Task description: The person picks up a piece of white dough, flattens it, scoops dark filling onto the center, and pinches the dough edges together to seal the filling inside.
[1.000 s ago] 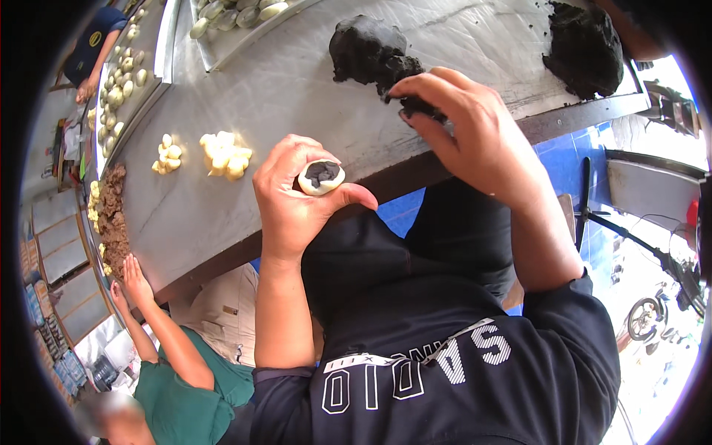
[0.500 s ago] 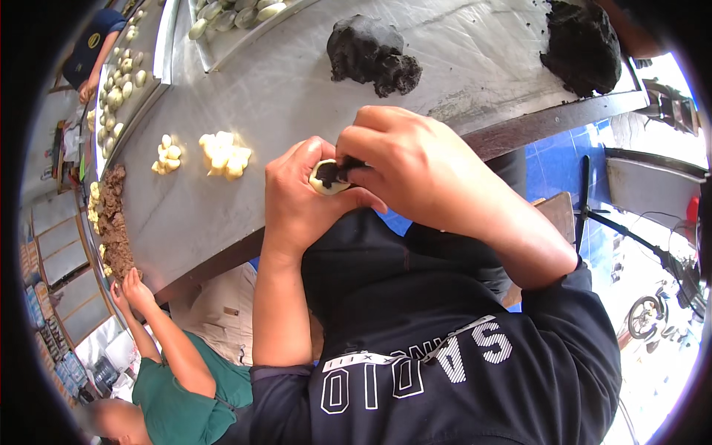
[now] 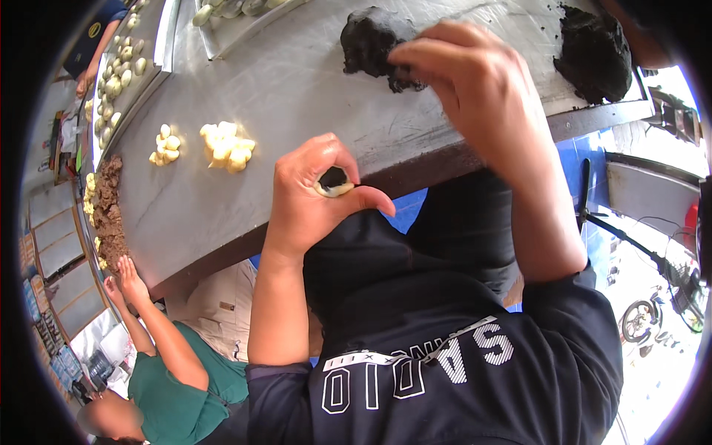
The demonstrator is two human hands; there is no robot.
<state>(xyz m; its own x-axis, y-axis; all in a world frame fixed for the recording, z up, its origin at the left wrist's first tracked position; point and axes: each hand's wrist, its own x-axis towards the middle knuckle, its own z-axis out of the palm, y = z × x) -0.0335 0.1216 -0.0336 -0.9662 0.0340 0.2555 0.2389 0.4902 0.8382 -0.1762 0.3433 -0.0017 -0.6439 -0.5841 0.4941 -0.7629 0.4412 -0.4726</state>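
Observation:
My left hand is curled around a small pale dough cup with black filling inside, held near the table's front edge. My right hand is over a lumpy mound of black paste, its bent, motion-blurred fingertips against or just above the paste; whether they hold any is unclear. Two small piles of pale yellow dough pieces, the smaller and the larger, lie on the metal table to the left of my hands.
A second black mound sits at the right. Trays of pale pieces line the left and back. A co-worker in green has hands by brown paste. Another person is at top left, and a tripod stands at right.
My right hand went down to the dough cup in my left hand, then moved back up to the black mound. The filling now sits deeper in the cup. My left hand has shifted slightly right.

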